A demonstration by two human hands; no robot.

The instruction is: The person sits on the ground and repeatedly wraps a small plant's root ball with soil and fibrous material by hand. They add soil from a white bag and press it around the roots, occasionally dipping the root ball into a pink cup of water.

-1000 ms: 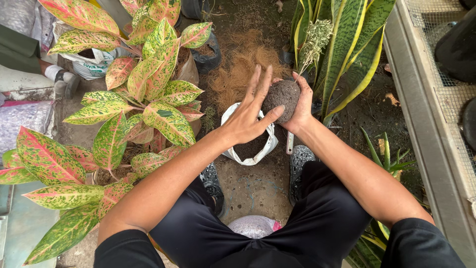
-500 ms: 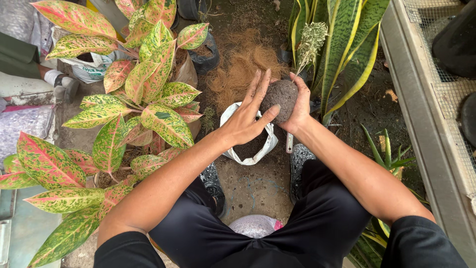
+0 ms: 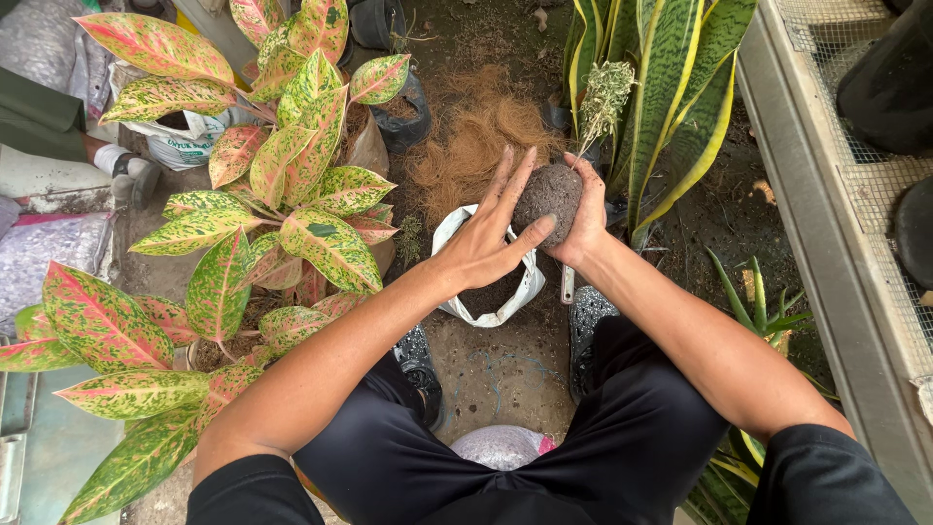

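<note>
Two bare forearms were stretched forward from black-trousered knees, and both hands were joined around a dark ball of soil. Nearest to the viewer from the ball, a rounded pale bag was seen between the legs. The ball was held just above a white plastic bag, open on the ground. The right hand was cupped around the ball's right side, its fingers curled over the far edge and partly hidden. The left hand was laid flat against the ball's left side, fingers spread and straight, thumb pressed on the near face. So the ball lay between the palms, touching both, neither hand being nearer. No long axis could be made out, the ball being roughly round; a small pale sprig was carried up from its top. Beyond the ball a heap of brown fibre was spread. Left of the ball red-and-green leafy plants were crowded; right of it stiff striped leaves were stood.
</note>
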